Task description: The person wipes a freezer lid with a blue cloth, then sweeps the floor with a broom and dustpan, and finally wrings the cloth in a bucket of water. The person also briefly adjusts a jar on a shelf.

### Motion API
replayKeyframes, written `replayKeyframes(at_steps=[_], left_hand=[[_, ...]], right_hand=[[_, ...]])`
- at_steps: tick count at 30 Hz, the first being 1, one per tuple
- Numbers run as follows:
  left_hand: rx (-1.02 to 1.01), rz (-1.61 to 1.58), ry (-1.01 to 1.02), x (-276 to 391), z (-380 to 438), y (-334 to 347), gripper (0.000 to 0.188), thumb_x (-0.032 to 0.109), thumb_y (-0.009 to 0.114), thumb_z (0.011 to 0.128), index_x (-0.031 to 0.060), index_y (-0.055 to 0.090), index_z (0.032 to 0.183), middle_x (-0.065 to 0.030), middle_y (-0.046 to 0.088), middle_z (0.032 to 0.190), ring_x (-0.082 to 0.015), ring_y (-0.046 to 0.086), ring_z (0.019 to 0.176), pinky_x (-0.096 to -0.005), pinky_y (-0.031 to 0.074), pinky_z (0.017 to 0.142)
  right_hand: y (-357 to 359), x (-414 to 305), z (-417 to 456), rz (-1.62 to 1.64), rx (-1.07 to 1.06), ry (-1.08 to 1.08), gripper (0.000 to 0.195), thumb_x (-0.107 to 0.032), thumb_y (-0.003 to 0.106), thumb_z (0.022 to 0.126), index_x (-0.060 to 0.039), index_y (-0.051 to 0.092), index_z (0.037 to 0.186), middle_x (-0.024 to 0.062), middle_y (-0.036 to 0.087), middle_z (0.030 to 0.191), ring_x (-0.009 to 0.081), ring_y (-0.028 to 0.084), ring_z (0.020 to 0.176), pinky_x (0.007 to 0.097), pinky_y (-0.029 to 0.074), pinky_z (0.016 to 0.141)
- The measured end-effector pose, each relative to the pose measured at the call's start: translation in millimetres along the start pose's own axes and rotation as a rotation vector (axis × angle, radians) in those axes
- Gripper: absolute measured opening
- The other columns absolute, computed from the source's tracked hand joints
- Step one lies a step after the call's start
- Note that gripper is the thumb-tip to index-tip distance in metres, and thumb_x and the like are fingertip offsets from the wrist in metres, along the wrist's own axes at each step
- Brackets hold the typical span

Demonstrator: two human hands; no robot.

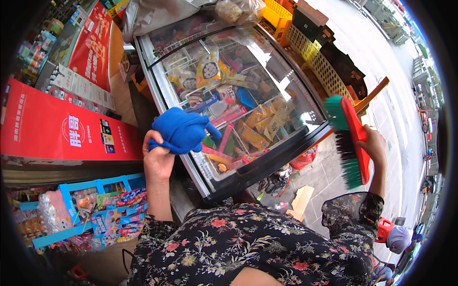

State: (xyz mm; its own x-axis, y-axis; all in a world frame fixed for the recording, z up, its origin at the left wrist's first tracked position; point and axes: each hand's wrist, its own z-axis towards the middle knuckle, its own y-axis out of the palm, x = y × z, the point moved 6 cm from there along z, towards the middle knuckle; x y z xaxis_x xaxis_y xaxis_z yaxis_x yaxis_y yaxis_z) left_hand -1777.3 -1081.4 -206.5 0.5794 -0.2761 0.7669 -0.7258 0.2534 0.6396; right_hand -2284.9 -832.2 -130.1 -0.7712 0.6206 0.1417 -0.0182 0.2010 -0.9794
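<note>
My left hand (158, 157) grips a bunched blue cloth (180, 130), raised over the near left edge of a glass-topped chest freezer (229, 178). Through the freezer's glass lid (229, 107) I see wire baskets with packaged ice treats (208, 68) in bright wrappers. Off the right side of the freezer, my right hand (374, 143) holds a red-backed brush (355, 139) with green and black bristles. The brush is upright in the view, its bristles facing the freezer. The hand covers part of its red back.
Left stand a red counter (46, 121) and a blue rack of sweets (66, 203). Yellow crates (315, 57) line the freezer's right side. A clear plastic bag (243, 12) and a grey cover (157, 18) lie at its far end. Cardboard (301, 202) lies on the pavement.
</note>
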Motion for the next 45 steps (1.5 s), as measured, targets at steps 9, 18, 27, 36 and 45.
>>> replayKeyframes(at_steps=[9, 18, 27, 36, 45], left_hand=[[-0.363, 0.752, -0.079, -61, -12, 79, 0.113, 0.038, 0.081, 0.072, 0.0077, 0.004, 0.15, -0.0227, 0.019, 0.151, -0.0329, 0.02, 0.141, -0.0435, 0.013, 0.113], [0.187, 0.357, -0.292, -7, -81, -101, 0.108, 0.056, 0.074, 0.071, 0.0006, 0.02, 0.146, -0.0168, 0.038, 0.143, -0.0262, 0.043, 0.128, -0.0377, 0.035, 0.106], [0.299, 0.372, -0.267, -41, -148, -118, 0.079, 0.002, 0.072, 0.067, 0.0013, 0.037, 0.137, -0.0116, 0.053, 0.127, -0.0243, 0.052, 0.117, -0.0371, 0.039, 0.102], [0.444, 0.51, -0.317, -36, -203, -195, 0.077, -0.007, 0.069, 0.069, 0.0016, 0.037, 0.138, -0.0115, 0.056, 0.124, -0.0215, 0.055, 0.113, -0.0359, 0.044, 0.096], [0.534, 0.543, -0.238, -22, -224, -257, 0.078, -0.007, 0.069, 0.07, 0.0022, 0.035, 0.139, -0.012, 0.055, 0.125, -0.0222, 0.055, 0.113, -0.0363, 0.044, 0.097]], right_hand=[[-33, -74, -9, 1.191, 0.407, -0.142, 0.031, -0.014, 0.072, 0.083, -0.0008, 0.059, 0.107, 0.0064, 0.066, 0.091, 0.0127, 0.064, 0.077, 0.0255, 0.052, 0.068], [42, -369, -36, 1.567, -0.542, -0.636, 0.048, -0.024, 0.075, 0.079, 0.0082, 0.055, 0.108, 0.0161, 0.066, 0.098, 0.0191, 0.064, 0.09, 0.0341, 0.052, 0.078], [97, -422, -97, 1.077, -0.49, -0.95, 0.075, -0.045, 0.075, 0.074, 0.0096, 0.046, 0.117, 0.0316, 0.061, 0.091, 0.0446, 0.062, 0.09, 0.0447, 0.049, 0.076], [179, -293, 22, 0.13, 0.178, -0.722, 0.058, -0.049, 0.07, 0.072, -0.0382, 0.054, 0.127, 0.0084, 0.026, 0.15, 0.0409, 0.027, 0.133, 0.0594, 0.033, 0.096], [203, -429, -60, 0.281, 0.411, -0.372, 0.038, -0.019, 0.06, 0.075, -0.0307, 0.063, 0.111, 0.0052, 0.042, 0.133, 0.0343, 0.041, 0.116, 0.0562, 0.037, 0.079]])
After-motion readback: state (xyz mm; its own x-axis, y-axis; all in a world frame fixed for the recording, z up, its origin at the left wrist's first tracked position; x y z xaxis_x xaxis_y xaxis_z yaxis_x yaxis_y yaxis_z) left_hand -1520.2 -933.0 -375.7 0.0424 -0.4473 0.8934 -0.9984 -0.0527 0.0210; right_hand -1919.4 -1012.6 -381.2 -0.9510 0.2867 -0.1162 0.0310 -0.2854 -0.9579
